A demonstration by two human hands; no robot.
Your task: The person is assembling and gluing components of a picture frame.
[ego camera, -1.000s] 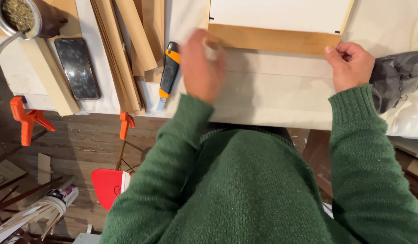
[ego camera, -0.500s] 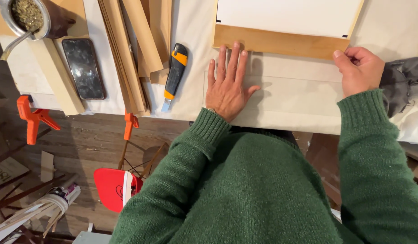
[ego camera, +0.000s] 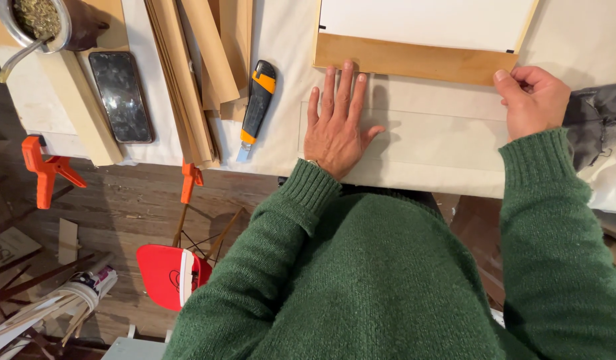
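Note:
My left hand (ego camera: 336, 123) lies flat with fingers spread on the cream cloth (ego camera: 428, 143) that covers the table, its fingertips touching the near edge of a wooden frame (ego camera: 414, 63). The frame holds a white panel (ego camera: 428, 20). My right hand (ego camera: 536, 100) is curled at the frame's near right corner, thumb against the wood. Both arms wear green knitted sleeves.
An orange and black utility knife (ego camera: 257, 107) lies left of my left hand, blade out. Several wooden strips (ego camera: 194, 73), a dark phone (ego camera: 121, 97) and a metal cup of herbs (ego camera: 34, 23) sit further left. Orange clamps (ego camera: 46, 170) grip the table edge. Grey cloth (ego camera: 598, 123) lies at right.
My left hand has gone from a raised, blurred position to lying flat and spread on the cloth below the frame. My right hand has stayed at the frame's corner.

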